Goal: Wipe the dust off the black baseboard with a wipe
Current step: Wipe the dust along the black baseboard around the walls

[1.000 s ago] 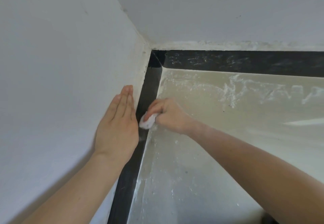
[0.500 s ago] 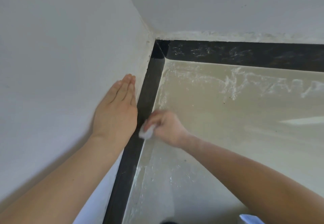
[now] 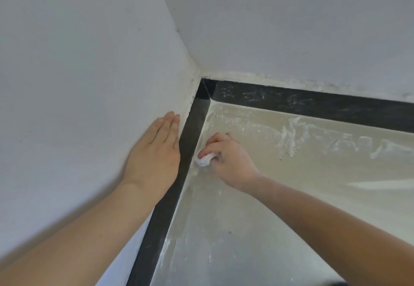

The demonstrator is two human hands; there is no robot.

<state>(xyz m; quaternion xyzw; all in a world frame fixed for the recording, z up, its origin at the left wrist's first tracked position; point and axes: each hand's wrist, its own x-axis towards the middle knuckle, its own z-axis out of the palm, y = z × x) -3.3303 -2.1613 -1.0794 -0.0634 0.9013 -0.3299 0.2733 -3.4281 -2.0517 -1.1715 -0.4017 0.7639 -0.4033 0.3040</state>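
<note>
The right hand [image 3: 228, 159] is pinching a bunched white wipe [image 3: 204, 160] in curled fingers, pressing it against the black baseboard [image 3: 189, 144] near the corner, while the left hand [image 3: 154, 153] is lying flat, holding nothing; the wipe is looking soft and light, best kept wadded

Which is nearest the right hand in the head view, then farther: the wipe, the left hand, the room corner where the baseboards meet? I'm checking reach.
1. Wipe, bunched in the right hand.
2. Left hand, flat on the left wall.
3. Baseboard corner, up ahead.
</note>
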